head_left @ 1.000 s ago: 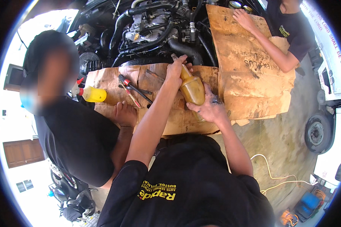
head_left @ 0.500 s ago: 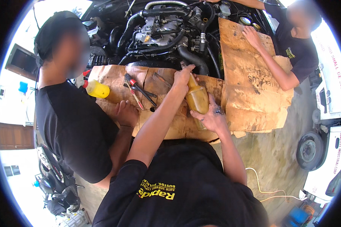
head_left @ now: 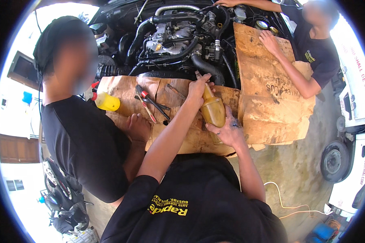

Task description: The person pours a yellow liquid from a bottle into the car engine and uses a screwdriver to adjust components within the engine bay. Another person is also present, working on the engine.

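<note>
Over the cardboard, both my hands hold a cloudy amber-yellow container (head_left: 214, 111) with a raised collar and a narrow neck; its exact kind is unclear. My left hand (head_left: 199, 90) is wrapped round the neck end, which points toward the engine. Fingers of my right hand (head_left: 231, 130), smudged dark, curl round the wider rounded end nearer me. Left of the container, a thin worn tool (head_left: 175, 91) lies on the cardboard. Farther left are a red-and-black brush (head_left: 144, 94), a slim stick-like brush (head_left: 149, 111) and a black-handled tool (head_left: 161, 106).
Stained cardboard (head_left: 170, 139) covers the front of the open engine bay (head_left: 172, 38). A bottle of yellow liquid (head_left: 108, 101) stands at its left. One co-worker (head_left: 77, 137) leans in at my left; another (head_left: 320, 52) rests a hand on the cardboard at the right. A cable (head_left: 288, 207) crosses the floor.
The scene sits slightly lower in the picture. My grip on the amber container looks the same. The right co-worker's far arm shows more over the engine bay.
</note>
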A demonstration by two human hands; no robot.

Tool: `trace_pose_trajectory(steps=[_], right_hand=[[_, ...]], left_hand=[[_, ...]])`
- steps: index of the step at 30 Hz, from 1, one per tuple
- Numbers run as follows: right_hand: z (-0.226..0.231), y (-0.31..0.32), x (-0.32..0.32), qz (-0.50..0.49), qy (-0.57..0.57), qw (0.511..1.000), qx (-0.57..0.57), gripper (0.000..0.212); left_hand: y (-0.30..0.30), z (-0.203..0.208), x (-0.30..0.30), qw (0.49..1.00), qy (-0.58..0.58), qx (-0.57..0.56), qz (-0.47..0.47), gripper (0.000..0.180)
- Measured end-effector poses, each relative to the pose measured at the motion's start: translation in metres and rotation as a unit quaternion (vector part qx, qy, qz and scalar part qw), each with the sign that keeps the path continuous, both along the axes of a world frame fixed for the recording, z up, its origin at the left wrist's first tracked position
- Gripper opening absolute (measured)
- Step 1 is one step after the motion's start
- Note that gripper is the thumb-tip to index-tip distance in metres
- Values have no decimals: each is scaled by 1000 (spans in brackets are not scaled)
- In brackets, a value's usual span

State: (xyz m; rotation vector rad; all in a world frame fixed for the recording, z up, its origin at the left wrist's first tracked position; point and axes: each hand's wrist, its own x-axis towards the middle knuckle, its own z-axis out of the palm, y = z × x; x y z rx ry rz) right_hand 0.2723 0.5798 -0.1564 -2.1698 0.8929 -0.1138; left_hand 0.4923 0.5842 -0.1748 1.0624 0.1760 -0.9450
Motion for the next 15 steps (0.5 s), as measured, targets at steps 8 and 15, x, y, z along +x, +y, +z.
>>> trace_pose_trajectory(steps=[8, 15], right_hand=[[-2, 0, -2, -1, -11, 1000, 0, 105], [8, -3, -1, 5, 10, 999, 32, 114]], left_hand=[[0, 12, -6, 1000, -17, 14, 19, 30], [3, 15, -3, 998, -34, 57, -3, 30]])
